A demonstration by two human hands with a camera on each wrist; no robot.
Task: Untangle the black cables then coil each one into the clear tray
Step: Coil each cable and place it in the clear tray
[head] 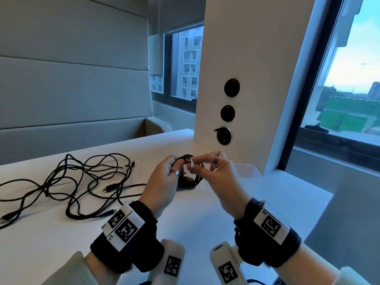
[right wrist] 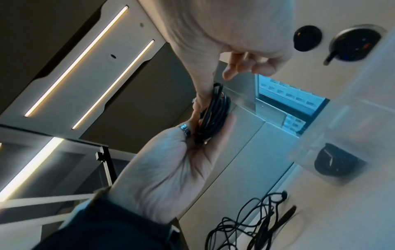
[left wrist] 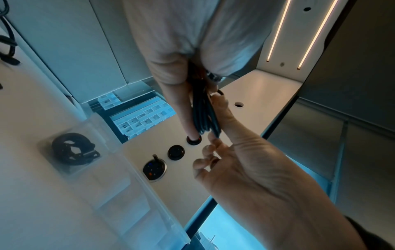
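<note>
A small coil of black cable (head: 190,182) hangs above the white table (head: 205,212) between both hands. My left hand (head: 176,167) grips one side of it, the coil (right wrist: 215,115) lying between thumb and fingers. My right hand (head: 202,161) pinches the coil's top with thumb and forefinger, its other fingers spread. A tangle of black cables (head: 82,182) sprawls on the table to the left. The clear tray (head: 248,170) stands just behind my right hand, and the left wrist view shows another coiled cable (left wrist: 72,148) lying in the tray (left wrist: 119,194).
A white pillar (head: 246,79) with three round sockets (head: 227,113) rises right behind the hands and tray. A padded bench wall (head: 72,89) runs along the back left. Windows flank the pillar. The table's right edge (head: 320,210) lies close to my right wrist.
</note>
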